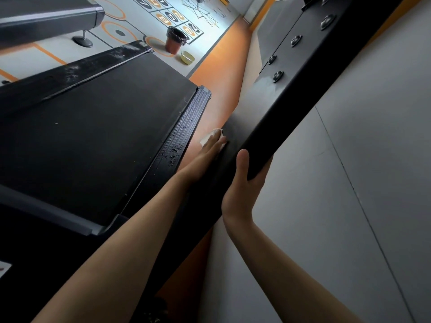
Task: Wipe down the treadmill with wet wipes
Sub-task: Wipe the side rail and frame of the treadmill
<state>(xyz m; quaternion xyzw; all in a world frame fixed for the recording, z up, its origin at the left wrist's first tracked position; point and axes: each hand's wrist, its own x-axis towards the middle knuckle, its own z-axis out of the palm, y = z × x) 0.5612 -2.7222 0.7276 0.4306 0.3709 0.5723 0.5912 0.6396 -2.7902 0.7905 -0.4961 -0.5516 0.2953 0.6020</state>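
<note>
The treadmill's black upright post (263, 117) slants from lower left to upper right. My left hand (207, 155) lies flat along the post's inner face, straight fingers pressing a white wet wipe (211, 137) against it. My right hand (242, 183) grips the post a little lower, thumb on the near face and fingers wrapped round the far edge, mostly hidden. The treadmill's black belt deck (98, 127) and ribbed side rail (186, 127) lie to the left. A damp sheen shows higher on the post near the bolts (277, 76).
A red-brown bin with a black liner (175, 39) and a yellow wipes container (187, 57) stand on the patterned floor beyond the treadmill. Another treadmill's end (46, 19) sits at top left. A grey wall (349, 183) runs close on the right.
</note>
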